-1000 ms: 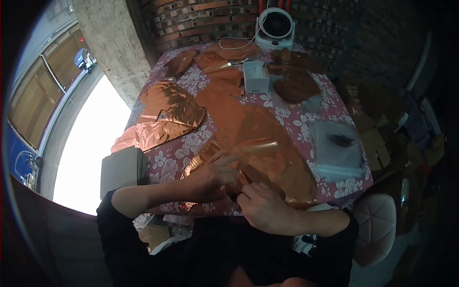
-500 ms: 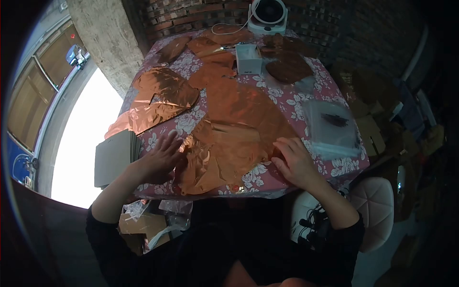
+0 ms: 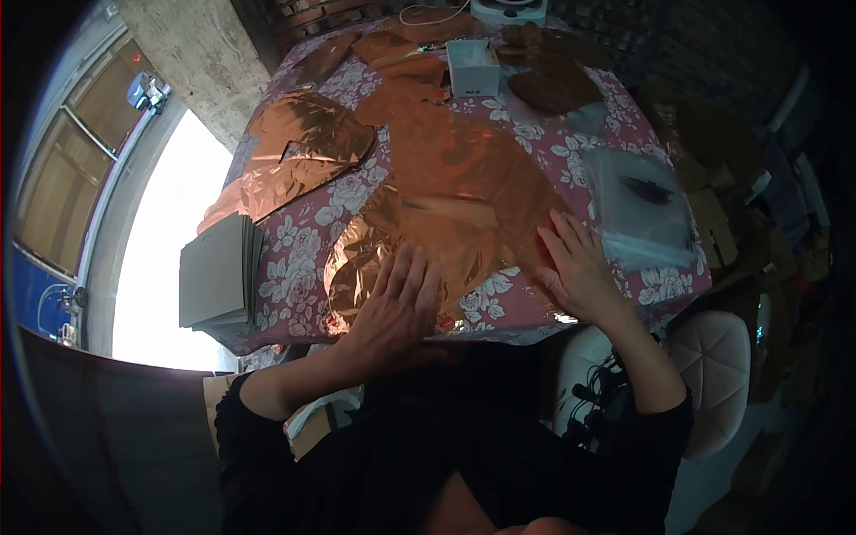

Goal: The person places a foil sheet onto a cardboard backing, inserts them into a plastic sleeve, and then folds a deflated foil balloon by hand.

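Note:
A large copper-coloured foil sheet lies over the middle of the flowered table, crinkled at its near left part. My left hand rests on the near edge of that foil, fingers stretched forward and holding nothing. On the foil's right edge lies my right hand, its fingers spread and nothing gripped. A second shiny foil piece lies flat to the left. To the right of my right hand is a stack of clear plastic bags.
Grey cards are stacked at the table's left edge. A small white box stands at the back, with a brown foil piece beside it. A white device is at the far edge. A padded chair stands at the right.
My left hand has moved right, from the foil's left edge onto its near part. My right hand has shifted slightly right and up. The view has tilted down a little.

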`<state>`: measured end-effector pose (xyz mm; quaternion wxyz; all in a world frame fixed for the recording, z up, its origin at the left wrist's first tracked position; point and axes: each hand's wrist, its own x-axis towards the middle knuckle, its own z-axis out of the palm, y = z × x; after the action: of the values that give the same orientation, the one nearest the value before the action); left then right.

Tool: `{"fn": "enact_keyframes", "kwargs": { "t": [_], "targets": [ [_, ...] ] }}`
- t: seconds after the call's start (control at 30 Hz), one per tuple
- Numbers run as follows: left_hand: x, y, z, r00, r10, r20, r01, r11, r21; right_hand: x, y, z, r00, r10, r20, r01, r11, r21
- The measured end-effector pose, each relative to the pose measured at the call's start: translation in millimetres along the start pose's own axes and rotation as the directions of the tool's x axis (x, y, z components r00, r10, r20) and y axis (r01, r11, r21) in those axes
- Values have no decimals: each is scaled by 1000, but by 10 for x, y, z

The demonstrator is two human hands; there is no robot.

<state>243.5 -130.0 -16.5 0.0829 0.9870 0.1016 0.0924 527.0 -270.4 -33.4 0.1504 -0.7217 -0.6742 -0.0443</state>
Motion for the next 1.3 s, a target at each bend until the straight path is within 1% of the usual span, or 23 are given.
{"fn": "enact_keyframes", "kwargs": {
  "t": [0.03,0.13,0.17,0.2,0.27,0.4,0.47,0.53,0.63,0.7,0.8,0.83,0.87,0.93,0.97,1.03,1.13,1.27,1.3],
  "targets": [
    [33,-3,3,1000,-10,21,9,999,43,-14,20,17,1000,-11,-4,11,1000,-7],
    [93,-19,38,998,-15,66,15,1000,5,-40,40,28,1000,-20,-20,19,999,-29],
    [102,-3,55,999,-17,33,18,1000,-9,-45,40,30,1000,-17,-15,17,1000,-22],
    [87,-18,104,999,-19,41,20,1000,-11,-46,42,28,999,-21,-24,21,1000,-17],
    [76,-67,206,998,-12,-67,11,1000,-19,-59,52,38,999,-19,-36,18,1000,-13],
    [84,-44,167,997,-16,-73,11,997,-74,-64,63,31,1000,-15,-26,15,1000,-2],
    [66,-69,168,1000,-6,-30,5,1000,-17,-65,61,28,999,-14,-29,14,1000,-2],
    [51,-67,157,999,11,-51,-12,999,-29,-65,62,30,999,-21,-34,21,1000,8],
    [26,-70,152,997,45,-66,-43,999,25,-70,64,42,999,-20,-42,20,1000,6],
    [-2,-60,103,998,61,-11,-61,998,18,-69,57,36,999,-14,-42,15,1000,7],
    [-62,-95,135,995,99,1,-99,993,60,-71,45,30,999,-7,-39,8,1000,16],
    [-64,-53,95,996,86,-26,-86,996,21,-71,42,27,999,-5,-39,6,1000,23],
    [-79,-52,102,996,88,-31,-87,996,22,-71,40,23,999,-6,-41,7,1000,18],
    [-113,-68,110,990,134,-41,-134,991,6,-69,38,13,999,-11,-35,11,1000,14],
    [-114,-71,94,990,135,-44,-135,991,5,-68,39,9,999,-11,-36,11,1000,11],
    [-113,-71,54,982,184,-30,-185,983,-5,-68,42,5,999,-15,-30,16,1000,22],
    [-112,-102,71,979,200,-33,-199,980,20,-70,64,3,999,-28,-19,28,1000,3],
    [-88,-114,41,978,206,-22,-206,979,5,-56,61,-32,999,-35,-13,35,999,6],
    [-92,-126,51,978,208,-2,-208,978,18,-51,54,-48,1000,-30,-7,30,1000,6]
  ]
}}
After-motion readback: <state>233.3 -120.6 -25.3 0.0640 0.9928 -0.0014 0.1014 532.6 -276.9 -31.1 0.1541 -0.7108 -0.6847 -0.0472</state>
